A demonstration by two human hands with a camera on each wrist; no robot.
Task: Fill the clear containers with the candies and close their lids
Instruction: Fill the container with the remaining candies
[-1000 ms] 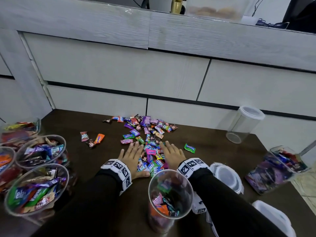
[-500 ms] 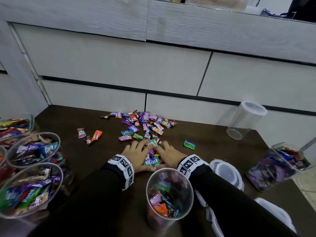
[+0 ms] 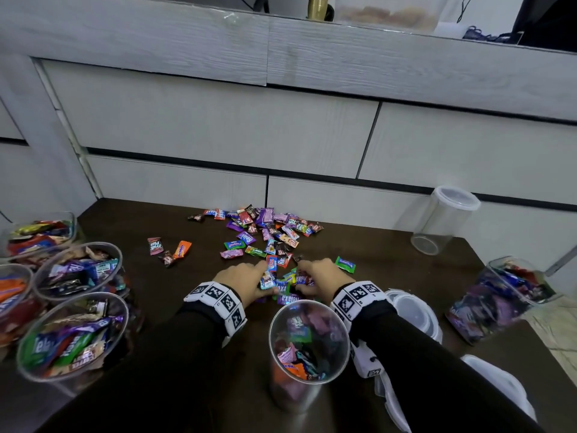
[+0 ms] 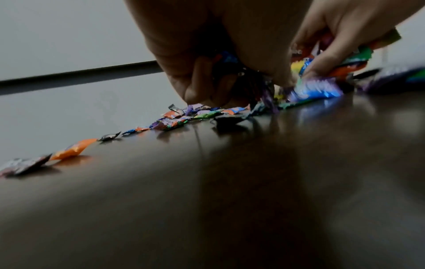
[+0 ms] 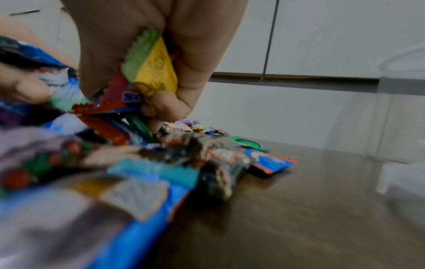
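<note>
- We work on the dark table (image 3: 406, 276), where the loose candies (image 3: 268, 229) lie scattered at the centre of the head view; several filled containers (image 3: 71, 332) crowd the lower left, none of them lidded.
- The open container (image 3: 307, 342) we are filling stands low in the frame, just below both hands and part full; we should lift straight up over its rim.
- White lids (image 3: 409, 310) wait at lower right, so closing is not yet due.
- Our left hand (image 3: 246, 281) curls its fingers round a clump of wrappers; we should keep it cupped underneath.
- Our right hand (image 3: 318, 275) is closed on several candies too, one yellow-green wrapper (image 5: 151, 72) poking out; we should squeeze gently so that it does not slip out.
</note>
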